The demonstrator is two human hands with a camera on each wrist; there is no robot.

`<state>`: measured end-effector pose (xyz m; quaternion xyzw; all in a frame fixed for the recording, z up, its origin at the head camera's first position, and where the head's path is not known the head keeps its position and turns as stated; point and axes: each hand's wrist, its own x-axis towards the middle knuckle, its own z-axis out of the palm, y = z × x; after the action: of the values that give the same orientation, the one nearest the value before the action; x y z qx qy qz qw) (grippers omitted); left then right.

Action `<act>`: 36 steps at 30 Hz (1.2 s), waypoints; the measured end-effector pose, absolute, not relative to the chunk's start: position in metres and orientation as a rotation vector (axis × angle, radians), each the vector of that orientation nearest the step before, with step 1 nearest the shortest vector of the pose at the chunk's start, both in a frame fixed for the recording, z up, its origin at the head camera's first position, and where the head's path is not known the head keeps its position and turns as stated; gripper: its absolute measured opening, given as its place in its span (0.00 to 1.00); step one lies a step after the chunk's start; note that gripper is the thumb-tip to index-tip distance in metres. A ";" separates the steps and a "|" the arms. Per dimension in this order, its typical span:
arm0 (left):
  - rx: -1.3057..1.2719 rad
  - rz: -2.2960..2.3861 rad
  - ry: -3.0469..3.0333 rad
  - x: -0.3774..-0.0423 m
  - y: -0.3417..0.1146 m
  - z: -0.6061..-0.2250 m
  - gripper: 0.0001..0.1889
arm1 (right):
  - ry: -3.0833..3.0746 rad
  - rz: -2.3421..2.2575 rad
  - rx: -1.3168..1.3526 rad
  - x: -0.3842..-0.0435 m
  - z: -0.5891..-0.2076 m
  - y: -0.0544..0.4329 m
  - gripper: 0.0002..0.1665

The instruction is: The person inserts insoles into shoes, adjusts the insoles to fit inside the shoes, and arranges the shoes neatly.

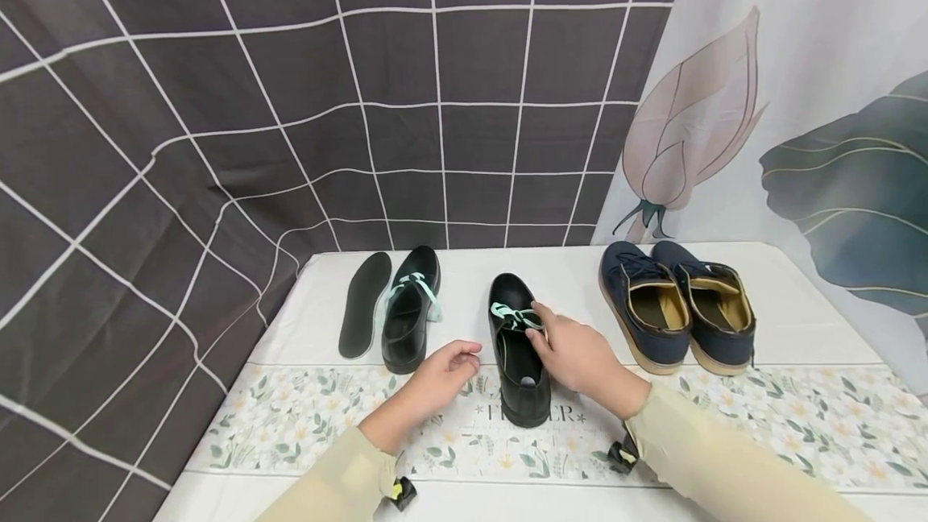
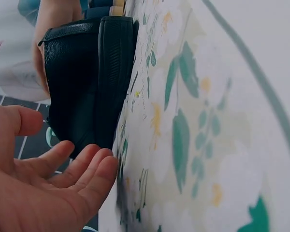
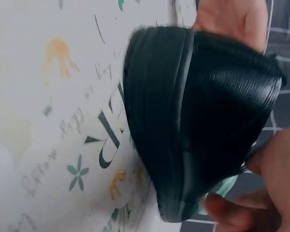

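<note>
A black lace-up shoe [image 1: 525, 393] with mint-green laces [image 1: 515, 315] stands in the middle of the table, toe pointing away. My right hand [image 1: 576, 349] grips its right edge beside the laces, thumb over the opening. From the right wrist view, the shoe's dark side [image 3: 227, 96] hides part of that grip. Left of the shoe, my left hand [image 1: 444, 377] hovers with loosely bent fingers and holds nothing. Those fingers appear close to the shoe's side [image 2: 72, 87] in the left wrist view; whether they touch cannot be told.
A matching black shoe [image 1: 406, 333] with mint laces stands at the left, beside a dark insole [image 1: 365, 304] lying flat. On the right is a pair of navy shoes [image 1: 645, 304] with tan soles. A white tablecloth [image 1: 464, 264] with a floral band covers the table; a dark grid curtain [image 1: 478, 135] hangs behind.
</note>
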<state>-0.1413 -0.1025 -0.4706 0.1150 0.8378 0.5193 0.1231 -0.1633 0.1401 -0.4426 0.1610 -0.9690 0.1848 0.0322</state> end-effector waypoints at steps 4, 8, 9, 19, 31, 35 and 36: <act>0.228 1.602 2.340 -0.143 -0.101 -0.474 0.22 | -2.848 0.595 0.617 -0.143 -0.434 0.140 0.22; 0.158 1.647 2.272 -0.145 -0.101 -0.473 0.24 | -2.915 0.486 0.818 -0.123 -0.428 0.136 0.25; 0.155 1.652 2.268 -0.145 -0.101 -0.472 0.24 | -2.942 0.429 0.850 -0.120 -0.429 0.136 0.27; 0.110 1.699 2.159 -0.146 -0.100 -0.469 0.28 | -2.843 0.582 1.103 -0.110 -0.448 0.135 0.11; 0.183 1.995 1.863 -0.141 -0.104 -0.467 0.29 | -2.585 0.582 1.157 -0.094 -0.444 0.123 0.12; 0.191 2.105 1.842 -0.139 -0.102 -0.460 0.28 | -2.570 0.573 1.138 -0.100 -0.435 0.115 0.13; 0.175 2.124 1.845 -0.139 -0.102 -0.458 0.28 | -2.567 0.565 1.134 -0.102 -0.433 0.113 0.13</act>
<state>-0.1386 -0.1022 -0.4576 0.0614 0.6460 0.7437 0.1607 -0.1018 0.1128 -0.4333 0.3924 -0.8880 0.1955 0.1389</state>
